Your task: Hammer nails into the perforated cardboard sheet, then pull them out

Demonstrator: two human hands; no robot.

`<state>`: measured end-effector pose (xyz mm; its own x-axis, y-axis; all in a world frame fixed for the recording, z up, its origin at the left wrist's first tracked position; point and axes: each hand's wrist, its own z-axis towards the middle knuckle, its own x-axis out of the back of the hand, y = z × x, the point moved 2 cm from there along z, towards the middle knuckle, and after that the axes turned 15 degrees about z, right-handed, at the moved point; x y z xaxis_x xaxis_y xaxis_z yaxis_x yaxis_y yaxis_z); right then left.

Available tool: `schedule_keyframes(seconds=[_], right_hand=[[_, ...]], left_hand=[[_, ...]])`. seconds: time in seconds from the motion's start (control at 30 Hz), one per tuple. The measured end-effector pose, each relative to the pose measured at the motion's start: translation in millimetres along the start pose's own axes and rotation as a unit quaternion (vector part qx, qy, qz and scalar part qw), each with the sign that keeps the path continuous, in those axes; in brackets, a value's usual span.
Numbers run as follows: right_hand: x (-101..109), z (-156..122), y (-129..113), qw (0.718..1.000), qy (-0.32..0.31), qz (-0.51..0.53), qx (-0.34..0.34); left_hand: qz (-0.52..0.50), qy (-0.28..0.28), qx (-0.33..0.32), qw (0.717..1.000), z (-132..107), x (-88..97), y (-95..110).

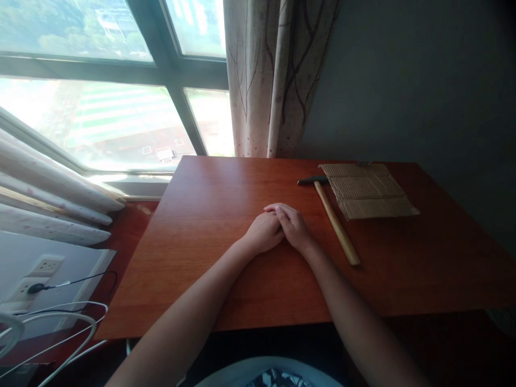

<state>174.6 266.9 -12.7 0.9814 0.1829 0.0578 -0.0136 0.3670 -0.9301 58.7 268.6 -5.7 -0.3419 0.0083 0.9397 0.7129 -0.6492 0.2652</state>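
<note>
My left hand (262, 232) is closed and rests on the wooden table (193, 226). Over its knuckles lies my right hand (293, 224), its fingers wrapped round the left; part of the left hand's fingers is hidden beneath. To the right of both hands, apart from them, lies a hammer (335, 223) with a pale wooden handle pointing toward me. Its dark head touches or lies close to a piece of corrugated cardboard (368, 188). Small dark metal pieces (364, 163), too small to name, are at the cardboard's far edge.
A window (161, 75) and a patterned curtain (258, 80) stand beyond the table, with another curtain (48, 193) at the left. A plug (37, 288) sits in a wall socket at lower left, near white cables (91, 322). A grey wall (403, 86) borders the right.
</note>
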Motion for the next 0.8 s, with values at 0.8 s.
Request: schedule_keyframes(seconds=[0.8], right_hand=[[0.2,0.7,-0.4,1.000,-0.006,-0.004,0.003]], left_hand=[[0.004,-0.003,0.000,1.000,-0.1,1.2,1.0]])
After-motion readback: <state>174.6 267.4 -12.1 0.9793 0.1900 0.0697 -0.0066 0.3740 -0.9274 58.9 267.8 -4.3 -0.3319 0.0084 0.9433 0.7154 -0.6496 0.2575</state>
